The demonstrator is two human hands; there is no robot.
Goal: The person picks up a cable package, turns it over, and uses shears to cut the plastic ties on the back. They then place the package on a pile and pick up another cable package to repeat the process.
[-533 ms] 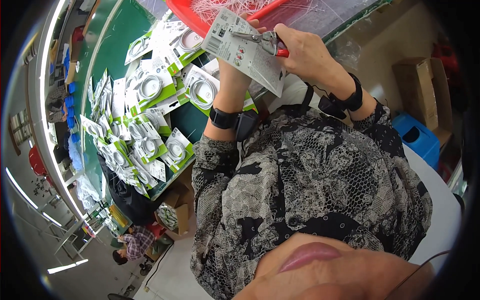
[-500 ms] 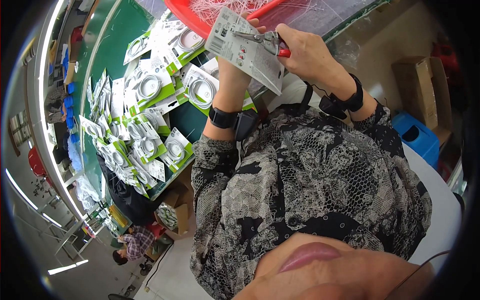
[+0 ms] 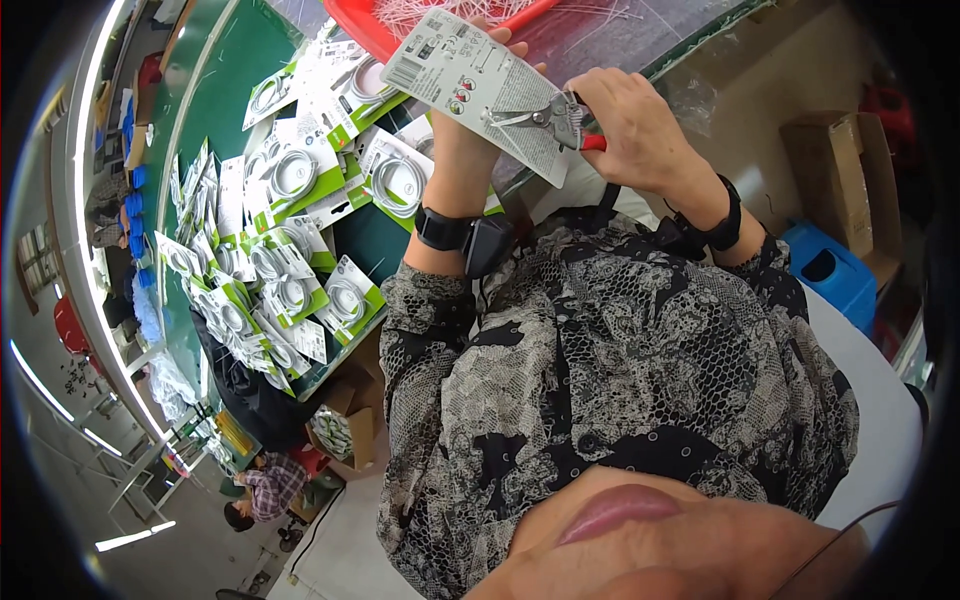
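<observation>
My left hand (image 3: 470, 140) holds up a white printed package card (image 3: 470, 85) with its back toward me. My right hand (image 3: 635, 125) grips red-handled metal cutters (image 3: 555, 118), whose jaws lie against the card's lower right part. Both wrists wear black bands. The left hand's fingers are mostly hidden behind the card.
Many white-and-green cable packages (image 3: 290, 180) lie spread over a green table (image 3: 230, 70) to the left. A red tray (image 3: 365, 25) with white ties sits beyond the card. A blue stool (image 3: 830, 270) and a cardboard box (image 3: 835, 165) stand at right. A seated person (image 3: 265, 485) is lower left.
The card and both hands have shifted slightly; the cutters stay against the card.
</observation>
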